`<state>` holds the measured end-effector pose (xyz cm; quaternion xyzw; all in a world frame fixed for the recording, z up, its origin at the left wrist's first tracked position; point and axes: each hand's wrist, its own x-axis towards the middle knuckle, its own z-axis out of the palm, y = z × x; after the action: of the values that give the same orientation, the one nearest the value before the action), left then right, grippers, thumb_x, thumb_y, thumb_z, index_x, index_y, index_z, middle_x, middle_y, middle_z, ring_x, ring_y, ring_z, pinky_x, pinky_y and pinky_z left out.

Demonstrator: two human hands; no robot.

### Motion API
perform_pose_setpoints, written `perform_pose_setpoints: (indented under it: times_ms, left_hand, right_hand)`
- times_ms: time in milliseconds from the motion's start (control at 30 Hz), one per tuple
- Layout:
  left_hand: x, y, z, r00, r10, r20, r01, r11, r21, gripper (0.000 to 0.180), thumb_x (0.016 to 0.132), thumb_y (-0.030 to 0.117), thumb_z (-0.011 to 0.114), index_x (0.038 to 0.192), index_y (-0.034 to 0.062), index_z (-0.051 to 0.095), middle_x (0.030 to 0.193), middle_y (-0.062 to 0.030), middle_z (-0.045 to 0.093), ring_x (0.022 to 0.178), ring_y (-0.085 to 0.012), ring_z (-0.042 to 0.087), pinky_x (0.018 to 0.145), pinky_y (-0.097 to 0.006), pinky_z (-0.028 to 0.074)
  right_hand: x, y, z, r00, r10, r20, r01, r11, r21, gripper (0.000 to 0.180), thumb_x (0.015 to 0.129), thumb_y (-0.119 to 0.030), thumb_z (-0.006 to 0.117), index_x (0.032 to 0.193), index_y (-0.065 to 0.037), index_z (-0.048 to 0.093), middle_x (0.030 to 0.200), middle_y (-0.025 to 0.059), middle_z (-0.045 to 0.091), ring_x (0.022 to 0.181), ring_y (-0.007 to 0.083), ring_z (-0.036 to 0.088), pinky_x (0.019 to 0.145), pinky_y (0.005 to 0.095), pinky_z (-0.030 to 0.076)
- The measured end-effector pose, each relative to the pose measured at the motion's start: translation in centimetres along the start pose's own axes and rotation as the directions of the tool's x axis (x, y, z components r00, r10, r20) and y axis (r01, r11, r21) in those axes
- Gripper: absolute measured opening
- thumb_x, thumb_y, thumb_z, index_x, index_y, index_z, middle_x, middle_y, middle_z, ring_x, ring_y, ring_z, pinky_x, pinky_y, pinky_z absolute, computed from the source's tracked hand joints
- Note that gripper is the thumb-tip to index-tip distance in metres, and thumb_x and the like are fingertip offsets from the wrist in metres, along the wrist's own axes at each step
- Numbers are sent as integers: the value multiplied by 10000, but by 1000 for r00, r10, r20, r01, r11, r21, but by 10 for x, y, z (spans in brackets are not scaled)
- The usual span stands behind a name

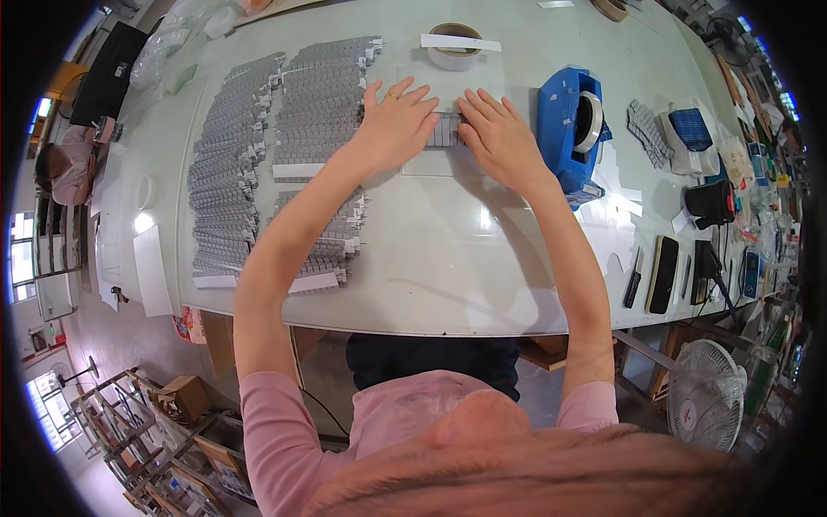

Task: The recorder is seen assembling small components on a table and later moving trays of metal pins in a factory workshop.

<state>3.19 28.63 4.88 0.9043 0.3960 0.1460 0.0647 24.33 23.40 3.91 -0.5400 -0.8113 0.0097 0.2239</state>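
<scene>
A short grey strip marked off in small rectangles (pixel 444 132) lies flat on the table between my hands. My left hand (pixel 392 125) is open with fingers spread, its thumb by the strip's left end. From the other side, my right hand (pixel 500 140) lies open with fingers stretched out, touching the right end. Overlapping rows of similar grey strips (pixel 323 95) fill the table beside my left hand, with a second column (pixel 228 164) farther left. A blue tape dispenser (pixel 562 121) holding a roll of tape stands just right of my right hand.
Beyond my hands, a white strip (pixel 461 43) rests across a tape roll (pixel 454 60). At the right are a utility knife (pixel 633 280), a dark phone-like slab (pixel 662 274) and a small grey pile (pixel 649 133). A fan (pixel 706 392) stands below the table's right edge.
</scene>
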Motion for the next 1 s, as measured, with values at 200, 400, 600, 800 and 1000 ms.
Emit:
perform_pose_setpoints:
  times_ms: [200,400,600,800,1000]
  left_hand:
    - [-6,2,-1,999,-4,37,4,1000,7,397,1007,299,410,1302,92,577,1414,-102,507,1393,-280,348,1115,-602,131]
    - [-20,14,-1,997,74,-22,-73,997,15,385,994,288,431,1261,60,589,1357,-126,541,1359,-294,384,1106,-597,155]
    - [-29,17,-5,999,33,41,-32,999,-27,390,1002,287,426,1296,79,575,1392,-107,521,1383,-274,360,1116,-591,142]
    - [-36,17,-7,1000,11,10,-11,999,-51,382,1000,276,435,1290,72,578,1379,-104,534,1370,-267,384,1125,-560,145]
    - [-39,19,-12,1000,3,-7,-4,997,-79,377,999,267,435,1291,73,575,1373,-103,539,1363,-268,394,1122,-560,147]
  right_hand:
    - [-11,-8,-7,997,-17,81,24,996,-86,464,1000,-276,443,1396,-35,462,1454,151,449,1382,305,368,1148,466,259]
    - [-24,-14,-10,997,-25,76,32,994,-102,513,992,-299,454,1430,-36,414,1477,147,418,1397,298,346,1157,464,238]
    - [-34,-17,-11,998,-58,37,60,995,-74,499,962,-299,506,1368,-10,472,1423,168,473,1362,315,396,1133,481,278]
    - [-39,-21,-12,998,-51,39,53,997,-62,495,960,-293,508,1369,-15,476,1421,167,476,1358,312,402,1131,478,281]
    - [-37,-25,-14,999,-41,29,42,998,-52,499,954,-285,515,1368,-9,473,1418,169,478,1354,311,406,1132,468,284]
